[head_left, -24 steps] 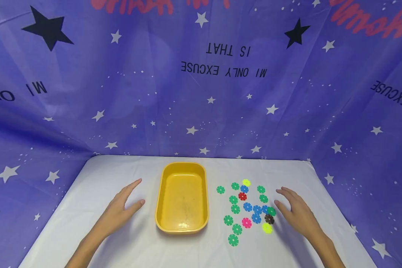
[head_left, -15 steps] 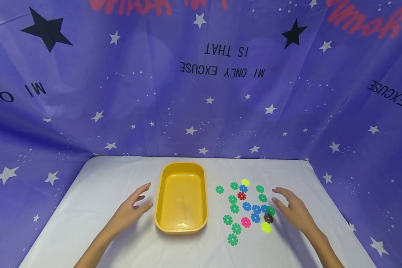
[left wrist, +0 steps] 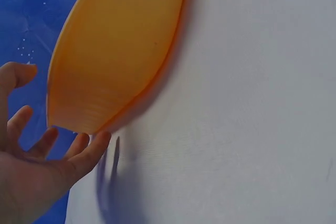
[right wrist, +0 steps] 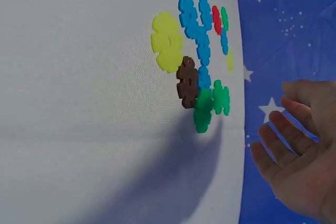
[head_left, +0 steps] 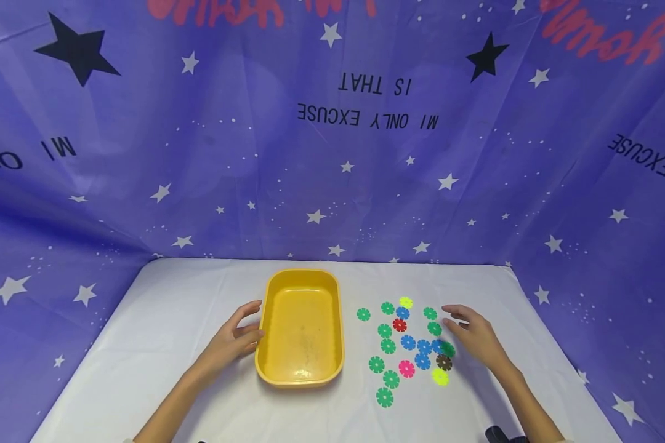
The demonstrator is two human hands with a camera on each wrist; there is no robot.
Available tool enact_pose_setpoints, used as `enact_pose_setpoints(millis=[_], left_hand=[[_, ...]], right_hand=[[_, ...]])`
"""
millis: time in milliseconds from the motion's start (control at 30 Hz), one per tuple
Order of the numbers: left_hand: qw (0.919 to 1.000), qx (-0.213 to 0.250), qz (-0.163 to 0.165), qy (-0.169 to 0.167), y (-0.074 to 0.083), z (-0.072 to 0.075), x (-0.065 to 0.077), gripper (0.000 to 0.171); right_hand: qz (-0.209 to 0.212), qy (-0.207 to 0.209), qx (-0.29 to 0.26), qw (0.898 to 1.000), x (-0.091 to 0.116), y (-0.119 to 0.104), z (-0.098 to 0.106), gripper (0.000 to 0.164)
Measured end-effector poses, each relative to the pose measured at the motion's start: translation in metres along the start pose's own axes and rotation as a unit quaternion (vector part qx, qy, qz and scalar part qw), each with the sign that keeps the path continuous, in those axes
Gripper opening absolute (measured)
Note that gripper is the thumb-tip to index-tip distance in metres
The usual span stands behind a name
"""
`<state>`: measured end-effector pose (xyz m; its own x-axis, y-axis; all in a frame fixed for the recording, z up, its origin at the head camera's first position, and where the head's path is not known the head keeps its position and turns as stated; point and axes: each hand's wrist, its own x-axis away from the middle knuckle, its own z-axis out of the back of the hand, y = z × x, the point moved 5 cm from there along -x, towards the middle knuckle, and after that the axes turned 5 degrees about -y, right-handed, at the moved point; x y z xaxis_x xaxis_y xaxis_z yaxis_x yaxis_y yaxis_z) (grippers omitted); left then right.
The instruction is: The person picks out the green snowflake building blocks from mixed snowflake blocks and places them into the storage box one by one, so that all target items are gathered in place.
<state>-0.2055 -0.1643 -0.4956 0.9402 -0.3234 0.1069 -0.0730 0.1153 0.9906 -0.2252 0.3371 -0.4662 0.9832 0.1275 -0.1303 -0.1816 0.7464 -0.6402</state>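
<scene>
A yellow rectangular plastic tray [head_left: 305, 332] with rounded corners stands on the white table. My left hand [head_left: 228, 343] is at its left side, fingertips right at the rim and the thumb apart from the other fingers. In the left wrist view the fingers [left wrist: 86, 153] are loosely bent beside the tray's outer wall [left wrist: 105, 77]. To the right of the tray lie flat notched plastic discs, among them a pink disc [head_left: 407, 369], a red disc [head_left: 399, 325] and a brown disc [head_left: 444, 362]. My right hand [head_left: 476, 337], relaxed and holding nothing, hovers at their right edge near a green disc [head_left: 435, 328].
Several green, blue and yellow discs, such as a yellow disc [head_left: 440, 377], are scattered over the white tablecloth [head_left: 310, 418]. Some blue discs [head_left: 423, 347] overlap or lie close together. A purple star-patterned cloth [head_left: 332, 184] hangs behind and at both sides.
My left hand has moved right, up to the tray's left side. My right hand has shifted slightly left over the discs' edge. Tray and discs have stayed in place.
</scene>
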Motion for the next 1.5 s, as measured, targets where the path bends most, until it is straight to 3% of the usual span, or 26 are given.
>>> enact_pose_setpoints(millis=[467, 767, 1133, 1500], left_hand=[[0.9994, 0.023, 0.014, -0.02, -0.012, -0.004, -0.012, 0.068], [0.9984, 0.047, 0.022, -0.023, -0.018, -0.005, -0.015, 0.069], [0.9986, 0.043, 0.021, -0.021, -0.019, -0.004, -0.017, 0.068], [0.9986, 0.046, 0.019, -0.018, -0.019, -0.005, -0.018, 0.068]], right_hand=[[-0.094, -0.065, -0.025, 0.993, -0.029, 0.038, -0.021, 0.041], [-0.11, -0.06, -0.042, 0.991, -0.041, 0.051, -0.026, 0.044], [-0.147, -0.062, -0.047, 0.986, -0.048, 0.06, -0.031, 0.047], [-0.141, -0.066, -0.005, 0.988, -0.054, 0.059, -0.038, 0.038]])
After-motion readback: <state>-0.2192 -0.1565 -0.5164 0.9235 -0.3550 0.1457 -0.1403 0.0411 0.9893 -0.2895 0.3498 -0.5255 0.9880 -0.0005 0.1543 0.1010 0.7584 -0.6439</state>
